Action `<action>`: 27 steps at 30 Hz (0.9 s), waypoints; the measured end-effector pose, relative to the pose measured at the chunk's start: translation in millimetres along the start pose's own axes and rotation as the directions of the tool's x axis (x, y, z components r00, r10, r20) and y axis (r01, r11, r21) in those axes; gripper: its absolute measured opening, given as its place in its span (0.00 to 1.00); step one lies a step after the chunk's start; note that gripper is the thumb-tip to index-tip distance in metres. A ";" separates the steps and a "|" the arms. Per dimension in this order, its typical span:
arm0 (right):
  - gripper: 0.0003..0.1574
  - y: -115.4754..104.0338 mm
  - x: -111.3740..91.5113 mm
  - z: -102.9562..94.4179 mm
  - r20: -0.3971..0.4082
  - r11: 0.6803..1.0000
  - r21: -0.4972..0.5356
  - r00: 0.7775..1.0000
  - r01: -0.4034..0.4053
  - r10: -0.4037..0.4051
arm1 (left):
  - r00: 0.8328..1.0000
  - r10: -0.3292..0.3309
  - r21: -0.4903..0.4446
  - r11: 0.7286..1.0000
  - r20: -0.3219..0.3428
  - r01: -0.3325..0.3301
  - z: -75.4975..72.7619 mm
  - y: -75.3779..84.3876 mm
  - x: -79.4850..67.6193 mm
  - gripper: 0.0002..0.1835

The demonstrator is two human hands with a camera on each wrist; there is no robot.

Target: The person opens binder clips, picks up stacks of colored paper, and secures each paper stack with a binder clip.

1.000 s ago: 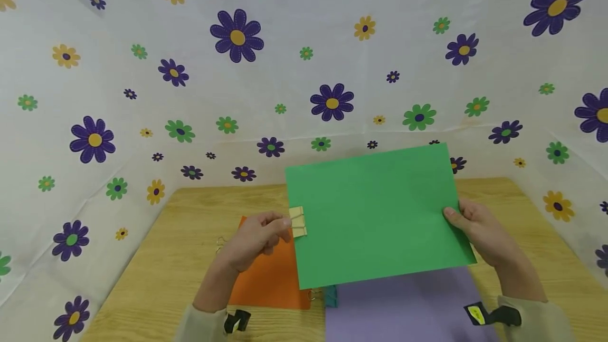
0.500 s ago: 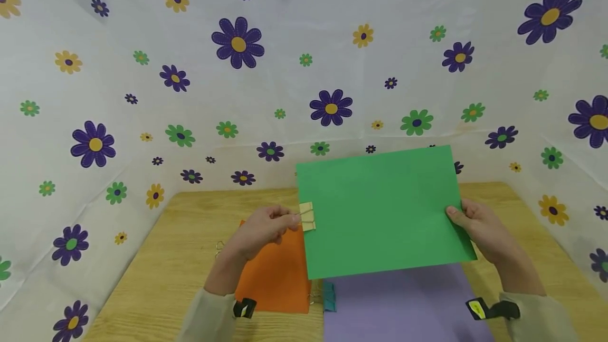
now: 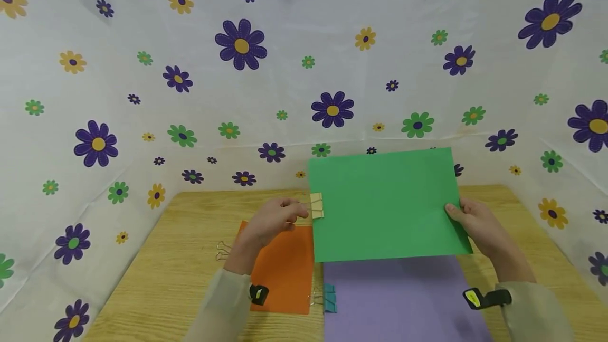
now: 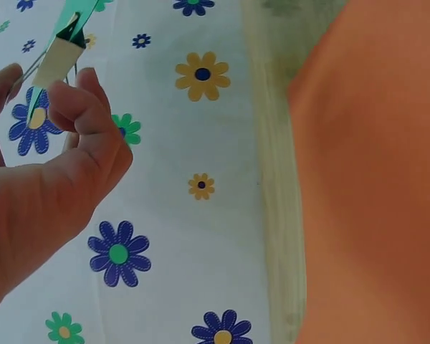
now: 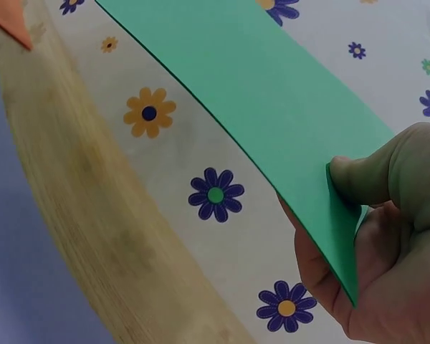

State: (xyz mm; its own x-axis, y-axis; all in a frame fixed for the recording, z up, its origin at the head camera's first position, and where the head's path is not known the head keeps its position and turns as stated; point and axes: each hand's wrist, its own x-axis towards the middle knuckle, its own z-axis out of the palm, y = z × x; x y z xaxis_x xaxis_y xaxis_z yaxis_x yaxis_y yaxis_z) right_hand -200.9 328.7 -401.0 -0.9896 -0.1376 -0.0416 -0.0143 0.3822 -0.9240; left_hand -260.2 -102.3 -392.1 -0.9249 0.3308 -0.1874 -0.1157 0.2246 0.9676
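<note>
A sheet of green paper [image 3: 385,205] is held up above the table, tilted toward the head camera. My right hand [image 3: 480,226] grips its right edge, with the thumb on the face in the right wrist view and fingers behind. A cream binder clip [image 3: 317,206] is clamped on the left edge. My left hand [image 3: 275,223] is at this clip's wire handles. In the left wrist view, the thumb and curled fingers [image 4: 79,107] lie on either side of the clip. Below, orange paper [image 3: 285,273] and purple paper [image 3: 394,300] lie on the table.
A teal binder clip [image 3: 330,298] grips the purple paper's left edge. Wire clip handles [image 3: 222,250] stick out left of the orange paper. The wooden table [image 3: 161,263] meets a flower-patterned cloth [image 3: 190,41] at the back and sides.
The left edge of the green paper, with its clip, has shifted right and up, and my left hand has moved with it. My right hand keeps its grip, nearly still.
</note>
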 end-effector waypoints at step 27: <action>0.24 33.1 49.9 4.9 -0.069 0.960 -0.143 0.970 -0.241 0.234 | 0.962 -0.118 -0.012 0.993 -0.247 0.119 31.8 -34.9 70.0 0.20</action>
State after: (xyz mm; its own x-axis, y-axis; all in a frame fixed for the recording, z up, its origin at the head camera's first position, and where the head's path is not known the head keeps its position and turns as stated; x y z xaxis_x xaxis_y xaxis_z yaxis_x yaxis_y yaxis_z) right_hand -250.1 330.1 -435.6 -0.9730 0.0185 -0.2302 0.2046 0.5310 -0.8223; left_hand -309.4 -57.9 -444.4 -0.9654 0.0654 -0.2524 -0.2289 0.2511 0.9405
